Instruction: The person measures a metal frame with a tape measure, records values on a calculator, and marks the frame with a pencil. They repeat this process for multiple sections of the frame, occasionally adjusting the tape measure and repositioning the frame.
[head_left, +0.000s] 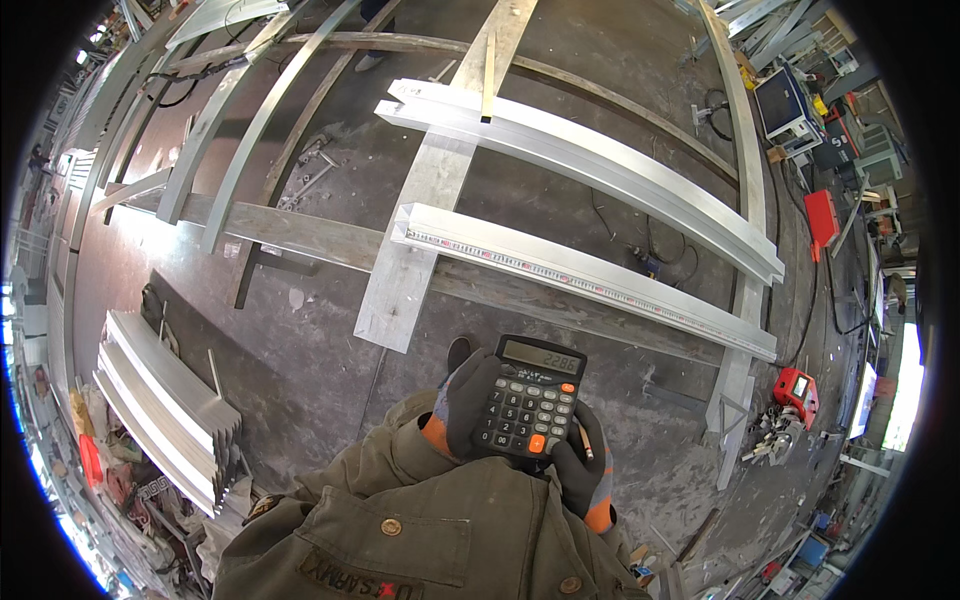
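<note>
Close to my chest, a black calculator (530, 398) with grey and orange keys faces up, its display lit with digits. My left hand (474, 400), in a dark glove with a grey and orange cuff, is wrapped round its left edge. At the lower right corner is my gloved right hand (580, 468), with a thin pencil (586, 440) held along its fingers and its thumb by the bottom keys. Beyond the calculator, a metal profile (600, 290) lies across wooden planks, with a tape measure (520, 262) stretched along its face.
Further off, a second, wider metal profile (600, 165) rests on the planks (400, 300). A stack of angled metal strips (165, 400) stands at left. To the right are a red device (795, 392) beside metal offcuts (775, 437), a red box (822, 222) and cables.
</note>
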